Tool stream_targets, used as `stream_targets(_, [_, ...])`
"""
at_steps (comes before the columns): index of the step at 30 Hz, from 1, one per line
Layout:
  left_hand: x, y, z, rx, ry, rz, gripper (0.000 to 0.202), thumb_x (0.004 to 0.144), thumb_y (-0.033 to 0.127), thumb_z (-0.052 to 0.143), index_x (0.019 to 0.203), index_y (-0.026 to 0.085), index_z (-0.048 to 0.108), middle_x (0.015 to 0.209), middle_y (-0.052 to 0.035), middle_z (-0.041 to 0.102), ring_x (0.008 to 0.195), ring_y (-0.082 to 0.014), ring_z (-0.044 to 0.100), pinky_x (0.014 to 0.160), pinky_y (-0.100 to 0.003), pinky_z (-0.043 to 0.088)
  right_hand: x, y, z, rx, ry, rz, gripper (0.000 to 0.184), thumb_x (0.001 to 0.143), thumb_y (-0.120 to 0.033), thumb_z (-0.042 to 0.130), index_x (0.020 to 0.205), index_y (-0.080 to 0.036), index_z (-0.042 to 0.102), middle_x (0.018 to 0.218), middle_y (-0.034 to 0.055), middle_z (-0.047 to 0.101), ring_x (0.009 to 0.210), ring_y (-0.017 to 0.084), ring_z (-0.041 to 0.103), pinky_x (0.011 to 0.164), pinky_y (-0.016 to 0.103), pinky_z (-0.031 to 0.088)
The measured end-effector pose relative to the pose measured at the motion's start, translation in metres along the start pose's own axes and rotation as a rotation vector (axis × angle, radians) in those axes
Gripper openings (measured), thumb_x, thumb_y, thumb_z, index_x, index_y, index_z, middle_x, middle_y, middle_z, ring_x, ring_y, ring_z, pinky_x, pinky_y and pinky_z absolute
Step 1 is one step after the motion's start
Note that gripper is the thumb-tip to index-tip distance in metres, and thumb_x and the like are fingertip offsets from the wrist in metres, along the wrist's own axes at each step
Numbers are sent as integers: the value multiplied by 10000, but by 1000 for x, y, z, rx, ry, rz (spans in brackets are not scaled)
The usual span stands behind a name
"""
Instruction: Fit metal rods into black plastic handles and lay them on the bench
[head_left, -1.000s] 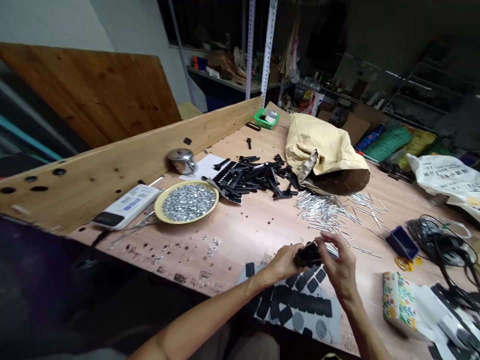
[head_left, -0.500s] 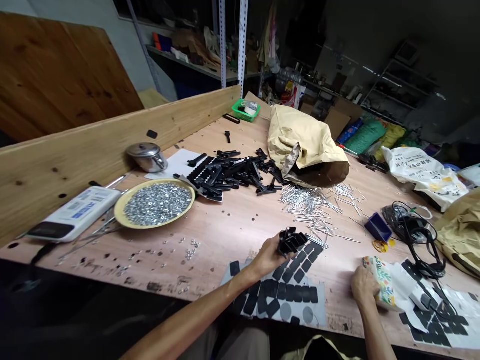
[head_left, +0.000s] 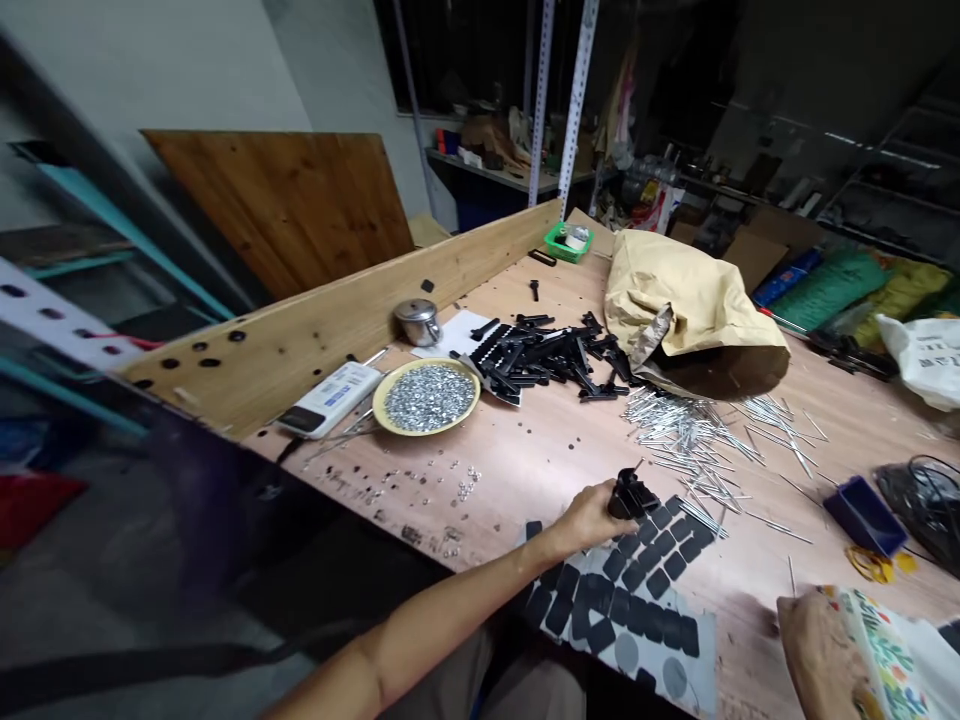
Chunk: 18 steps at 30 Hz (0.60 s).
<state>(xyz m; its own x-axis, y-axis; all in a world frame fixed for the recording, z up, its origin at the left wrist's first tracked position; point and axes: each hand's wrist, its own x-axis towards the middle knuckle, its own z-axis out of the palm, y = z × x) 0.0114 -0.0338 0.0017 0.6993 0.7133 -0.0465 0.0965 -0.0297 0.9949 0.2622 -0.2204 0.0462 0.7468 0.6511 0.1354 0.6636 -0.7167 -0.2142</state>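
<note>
Black plastic clip part point(head_left: 632, 495) now in left hand point(head_left: 592, 515) alone — grip closed round it; right hand point(head_left: 817, 650) gone off to floral cardboard box point(head_left: 881, 655) — its grip unclear.

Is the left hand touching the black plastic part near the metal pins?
Touching. The head view shows the left hand gripping the black plastic part with its fingers.

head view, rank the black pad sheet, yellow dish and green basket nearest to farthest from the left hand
From the left hand:
1. black pad sheet, right below the hand at the near table edge.
2. yellow dish, out to the left, mid-table.
3. green basket, at the table's far end.
</note>
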Motion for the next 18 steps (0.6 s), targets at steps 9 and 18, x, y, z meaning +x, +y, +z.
stream_targets(9, [5, 3, 1, -11, -73, -48, 474, 573, 279, 760, 1023, 159, 671, 963, -52, 695, 933, -245, 616, 806, -305, 478, -14, -136, -44, 226, 232, -903, 299, 930, -402, 352, 861, -237, 592, 802, 50, 620, 711, 169, 593, 645, 284, 460])
stream_targets(18, [6, 8, -5, -72, -98, -45, 496, 568, 271, 761, 1040, 149, 666, 963, -55, 690, 949, -244, 604, 801, -296, 467, 1, -158, -64, 6, 334, -1094, 284, 954, -339, 353, 835, -201, 571, 772, 43, 623, 701, 164, 538, 641, 289, 371])
